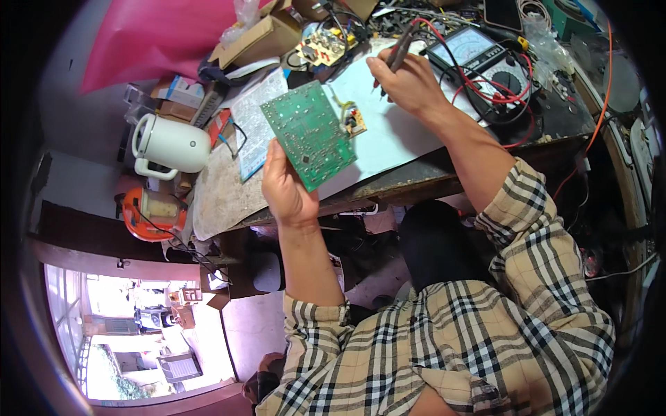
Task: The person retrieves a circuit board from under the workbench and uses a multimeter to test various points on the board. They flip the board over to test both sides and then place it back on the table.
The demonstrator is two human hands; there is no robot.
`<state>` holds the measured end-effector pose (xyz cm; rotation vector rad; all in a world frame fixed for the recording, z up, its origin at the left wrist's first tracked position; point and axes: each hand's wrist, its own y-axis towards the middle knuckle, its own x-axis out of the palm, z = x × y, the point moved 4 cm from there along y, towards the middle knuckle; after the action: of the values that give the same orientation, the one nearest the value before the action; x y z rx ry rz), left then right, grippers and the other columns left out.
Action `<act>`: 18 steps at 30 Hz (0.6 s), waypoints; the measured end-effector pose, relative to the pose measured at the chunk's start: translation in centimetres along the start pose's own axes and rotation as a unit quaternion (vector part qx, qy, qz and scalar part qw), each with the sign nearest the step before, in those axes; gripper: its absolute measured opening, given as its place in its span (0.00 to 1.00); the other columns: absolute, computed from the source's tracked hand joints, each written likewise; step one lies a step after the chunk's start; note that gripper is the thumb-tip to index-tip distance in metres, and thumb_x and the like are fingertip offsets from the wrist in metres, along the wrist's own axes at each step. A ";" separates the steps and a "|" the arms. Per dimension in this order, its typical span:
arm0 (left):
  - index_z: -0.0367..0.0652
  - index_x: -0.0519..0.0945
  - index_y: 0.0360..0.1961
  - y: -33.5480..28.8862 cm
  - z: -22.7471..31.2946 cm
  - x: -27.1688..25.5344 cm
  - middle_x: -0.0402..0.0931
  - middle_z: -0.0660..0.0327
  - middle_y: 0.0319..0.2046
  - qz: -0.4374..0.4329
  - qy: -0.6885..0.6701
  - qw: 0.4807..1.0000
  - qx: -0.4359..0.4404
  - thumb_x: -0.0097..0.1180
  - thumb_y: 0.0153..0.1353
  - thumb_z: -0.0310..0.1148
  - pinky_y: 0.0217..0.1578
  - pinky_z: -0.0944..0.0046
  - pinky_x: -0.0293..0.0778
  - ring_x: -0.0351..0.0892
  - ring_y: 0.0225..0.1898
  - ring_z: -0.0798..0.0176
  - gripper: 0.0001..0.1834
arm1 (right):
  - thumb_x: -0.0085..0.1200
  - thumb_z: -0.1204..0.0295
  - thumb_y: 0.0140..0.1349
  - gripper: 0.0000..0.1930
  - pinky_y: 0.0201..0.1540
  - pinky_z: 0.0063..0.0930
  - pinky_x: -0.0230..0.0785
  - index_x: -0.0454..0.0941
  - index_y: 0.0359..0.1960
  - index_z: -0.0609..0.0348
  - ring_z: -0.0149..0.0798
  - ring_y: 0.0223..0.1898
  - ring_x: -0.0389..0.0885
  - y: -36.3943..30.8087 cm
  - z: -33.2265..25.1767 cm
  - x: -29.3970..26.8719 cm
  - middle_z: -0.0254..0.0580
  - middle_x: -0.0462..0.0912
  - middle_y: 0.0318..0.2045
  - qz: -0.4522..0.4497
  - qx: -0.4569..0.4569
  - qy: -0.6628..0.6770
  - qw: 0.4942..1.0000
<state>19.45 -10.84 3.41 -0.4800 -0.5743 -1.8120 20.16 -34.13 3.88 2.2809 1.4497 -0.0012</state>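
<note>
Mid-inspection, by the look of it: green circuit board (309,134) lifted off the workbench (388,149) and tilted up for viewing, no tool on it yet. Probing or soldering apparently still ahead.

Held above the bench's near edge, solder side up, by the left hand (284,187), fingers and thumb clamped on its lower corner. Rectangular, dotted with pale joints, one dark chip near the lower middle; short wires trail from its far edge to a small board (355,123) lying on the white sheet.

Right hand (409,83) raised beyond, fingers closed round a dark pen-like tool (400,47). Dial meter (479,59) with red leads just past it.
</note>
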 end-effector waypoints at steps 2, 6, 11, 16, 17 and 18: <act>0.35 0.74 0.52 1.0 -0.9 -1.4 0.78 0.56 0.47 -0.021 -0.083 0.996 -0.034 0.40 0.72 0.36 0.51 0.60 0.74 0.78 0.47 0.61 0.17 | 0.47 0.59 0.63 0.18 0.34 0.34 0.67 0.75 0.25 0.62 0.43 0.23 0.72 -0.1 -0.3 0.0 0.43 0.76 0.18 -0.016 0.008 -0.010 1.000; 0.34 0.72 0.53 1.6 -2.6 -1.9 0.76 0.55 0.49 -0.024 -0.089 0.995 -0.039 0.37 0.73 0.35 0.53 0.57 0.73 0.77 0.49 0.59 0.18 | 0.46 0.59 0.64 0.18 0.36 0.36 0.67 0.75 0.26 0.63 0.46 0.24 0.72 -0.1 -0.2 -0.4 0.46 0.77 0.19 -0.020 0.004 -0.024 0.999; 0.33 0.70 0.55 2.0 -3.9 -3.9 0.75 0.53 0.50 -0.003 -0.064 0.998 -0.016 0.36 0.73 0.35 0.54 0.55 0.74 0.76 0.51 0.57 0.18 | 0.45 0.60 0.63 0.18 0.37 0.37 0.68 0.75 0.28 0.64 0.51 0.27 0.74 -0.2 -0.6 -0.3 0.50 0.77 0.21 -0.017 -0.018 -0.050 0.998; 0.35 0.72 0.48 1.6 -4.4 -3.7 0.76 0.56 0.45 0.052 -0.007 0.999 0.015 0.38 0.72 0.34 0.50 0.59 0.73 0.76 0.46 0.60 0.15 | 0.44 0.59 0.63 0.19 0.37 0.39 0.68 0.74 0.27 0.64 0.55 0.29 0.76 -0.3 -0.6 -0.3 0.52 0.77 0.22 -0.009 -0.028 -0.056 0.998; 0.36 0.73 0.46 1.6 -4.5 -3.5 0.76 0.57 0.44 0.064 0.007 0.998 0.021 0.39 0.72 0.34 0.48 0.60 0.73 0.76 0.45 0.61 0.14 | 0.44 0.59 0.63 0.19 0.37 0.39 0.68 0.74 0.26 0.64 0.54 0.28 0.75 -0.3 -0.5 -0.3 0.51 0.77 0.22 -0.011 -0.031 -0.060 0.998; 0.36 0.73 0.45 1.5 -4.6 -3.8 0.76 0.56 0.44 0.077 0.024 0.996 0.032 0.38 0.72 0.35 0.48 0.60 0.73 0.76 0.45 0.61 0.14 | 0.43 0.59 0.63 0.19 0.37 0.40 0.68 0.74 0.26 0.64 0.54 0.28 0.75 -0.2 -0.5 -0.2 0.51 0.77 0.21 -0.014 -0.034 -0.064 0.997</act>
<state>21.83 -11.12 -2.21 -0.4252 -0.5463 -1.6488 19.75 -34.05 4.33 2.1647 1.3948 -0.1027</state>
